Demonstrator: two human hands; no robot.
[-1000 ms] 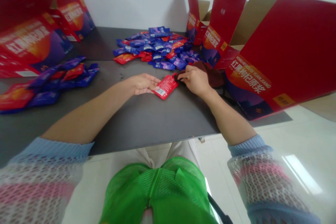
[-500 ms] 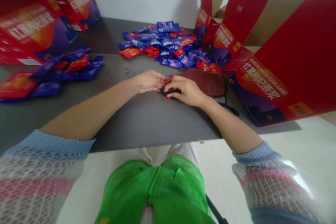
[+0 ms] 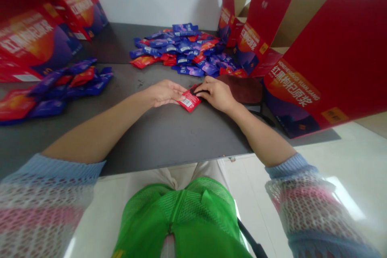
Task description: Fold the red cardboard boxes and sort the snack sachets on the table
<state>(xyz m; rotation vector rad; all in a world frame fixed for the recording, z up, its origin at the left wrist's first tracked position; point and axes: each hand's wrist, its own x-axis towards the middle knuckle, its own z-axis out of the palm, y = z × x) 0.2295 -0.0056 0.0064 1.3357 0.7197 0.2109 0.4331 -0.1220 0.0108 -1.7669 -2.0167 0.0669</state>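
Note:
A small red sachet [image 3: 190,101] with a white barcode label lies on the grey table between my hands. My left hand [image 3: 165,93] has its fingertips closed on the sachet's left edge, the fingers fairly straight. My right hand [image 3: 216,93] is bent over the sachet's upper right side, its fingers gripping a dark fold of cloth against it. Behind that hand lies the rest of a brown cloth [image 3: 244,88], with a black strap trailing right. My right fingers and the cloth hide part of the sachet.
Blue and red sachets [image 3: 184,50] lie heaped at the back middle, and a smaller pile [image 3: 81,82] is at left. Open red cartons [image 3: 326,68] line the right side. More red cartons [image 3: 33,44] stand at left. The table's front edge [image 3: 181,165] runs before my lap.
The dark cloth has shifted right off the sachet, so its red face and barcode now show. My hands have moved slightly apart. The whole view has shifted a little.

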